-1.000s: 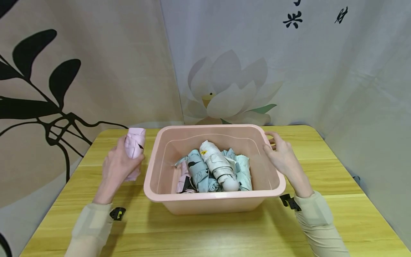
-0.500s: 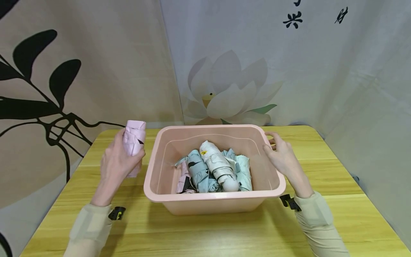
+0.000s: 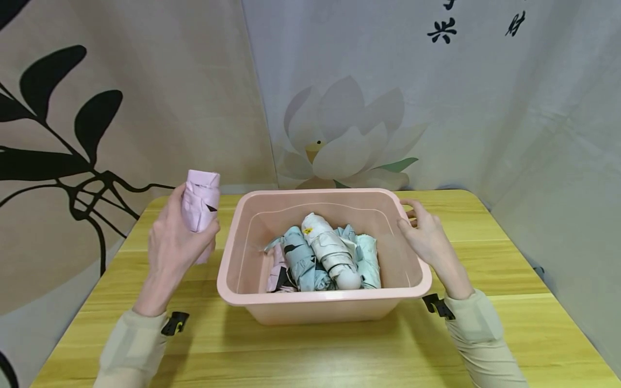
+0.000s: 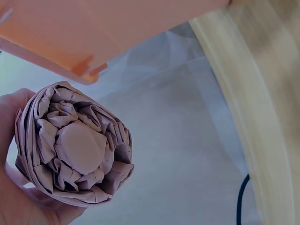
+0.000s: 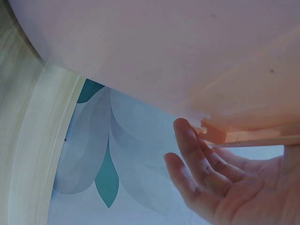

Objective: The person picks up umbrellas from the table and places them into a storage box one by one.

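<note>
My left hand [image 3: 167, 234] grips a rolled-up lilac folding umbrella [image 3: 200, 202], held upright above the table to the left of a pink plastic basin [image 3: 320, 298]. In the left wrist view the end of this umbrella [image 4: 82, 147] faces the camera, with a round knob amid bunched fabric. My right hand [image 3: 427, 231] holds the basin's right rim, thumb over the top; from below, its fingers [image 5: 190, 147] curl under the rim. Inside the basin lie several rolled umbrellas: a lilac one [image 3: 278, 269], a blue one [image 3: 299, 258], a white one [image 3: 330, 248] on top, and a mint one [image 3: 368, 261].
The basin stands on a yellow wood-grain table [image 3: 315, 355]. Behind the table hangs a pale curtain [image 3: 194, 108] printed with a lotus and black leaves. Dark straps with buckles [image 3: 176, 323] sit at both wrists.
My left hand has lifted the lilac umbrella higher and slightly to the left. The right hand, the basin and the umbrellas inside it have stayed where they were.
</note>
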